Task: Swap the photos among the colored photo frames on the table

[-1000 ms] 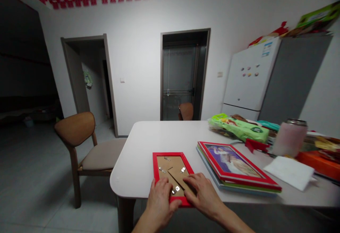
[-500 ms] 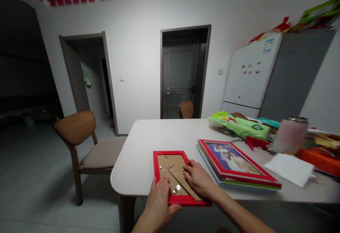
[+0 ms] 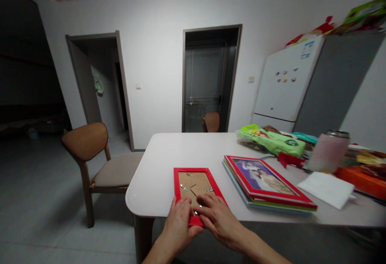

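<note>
A red picture frame lies back side up at the table's near edge, its tan backing board showing. Metal clips, such as one at the right, sit around the board. My left hand grips the frame's near left corner, its thumb along the near edge. Over the near part of the board, my right hand has its fingers bent and closed at the near metal clip, which shows only partly. Both hands hide much of the frame's near end.
Right of my hands lies a stack of picture frames, a red one with a photo on top. Beyond are a white napkin, a pink jar and a green package. A wooden chair stands left of the white table.
My right hand has slid from the frame's right side toward me, to the near clip beside my left hand. The left hand keeps its hold. The camera view has shifted slightly.
</note>
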### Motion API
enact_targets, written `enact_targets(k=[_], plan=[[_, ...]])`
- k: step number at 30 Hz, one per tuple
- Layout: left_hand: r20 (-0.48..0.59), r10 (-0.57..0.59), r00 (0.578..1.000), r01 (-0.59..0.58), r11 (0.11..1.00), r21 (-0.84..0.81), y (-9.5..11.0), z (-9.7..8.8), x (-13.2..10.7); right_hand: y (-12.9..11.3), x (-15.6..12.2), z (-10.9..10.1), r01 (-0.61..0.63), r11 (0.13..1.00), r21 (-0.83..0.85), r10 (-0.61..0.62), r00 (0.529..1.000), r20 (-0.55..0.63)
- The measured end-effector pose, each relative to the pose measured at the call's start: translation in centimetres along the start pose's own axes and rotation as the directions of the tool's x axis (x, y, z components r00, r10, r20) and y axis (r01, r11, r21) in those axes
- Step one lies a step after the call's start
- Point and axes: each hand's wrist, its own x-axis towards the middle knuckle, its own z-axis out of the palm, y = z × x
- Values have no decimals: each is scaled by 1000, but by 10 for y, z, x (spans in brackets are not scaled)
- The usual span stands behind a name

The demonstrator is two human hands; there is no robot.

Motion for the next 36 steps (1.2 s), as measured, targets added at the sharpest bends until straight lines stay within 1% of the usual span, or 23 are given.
enact_targets(k=[2,4,7,10,12,15,19,22,25,27,28,30,33,36], plan=[[-1,1,1000,-1,1000,-6,-1,0,0,-8,-2,-3,32,999,13,-33,999,19],[-10,-3,1000,3,1000,-18,-2,0,0,-10,-3,-6,40,999,7,-41,999,32],[-28,5,1000,-6,999,-48,-4,1,-1,-8,-6,-8,48,999,5,-48,998,48],[-28,10,1000,-11,998,-59,-6,2,-2,-5,-4,-6,48,998,39,-50,997,51],[-18,1,1000,-2,998,-62,-6,1,-2,-1,5,-2,25,997,71,-27,999,22],[-11,-1,1000,0,997,-78,-3,0,-4,6,27,8,-43,996,72,45,999,-28],[-23,31,999,-33,993,-111,0,-4,-8,9,56,21,-88,996,14,88,996,-10],[-39,62,997,-66,990,-127,-1,-5,-9,5,62,25,-73,997,-7,73,997,11],[-46,56,997,-61,990,-126,-4,-3,-9,3,60,25,-53,999,10,52,999,9],[-39,47,998,-51,991,-125,-6,0,-9,7,60,27,-38,999,34,38,999,-8],[-33,41,999,-45,991,-126,-7,2,-9,11,62,28,-50,998,44,51,998,-27],[-16,26,1000,-28,992,-123,-9,5,-10,22,68,32,-152,987,48,155,985,-73],[13,28,1000,-27,993,-113,-10,8,-12,42,82,38,-358,933,30,358,925,-124],[33,77,997,-73,992,-99,-11,8,-14,59,93,43,-451,892,19,449,883,-138]])
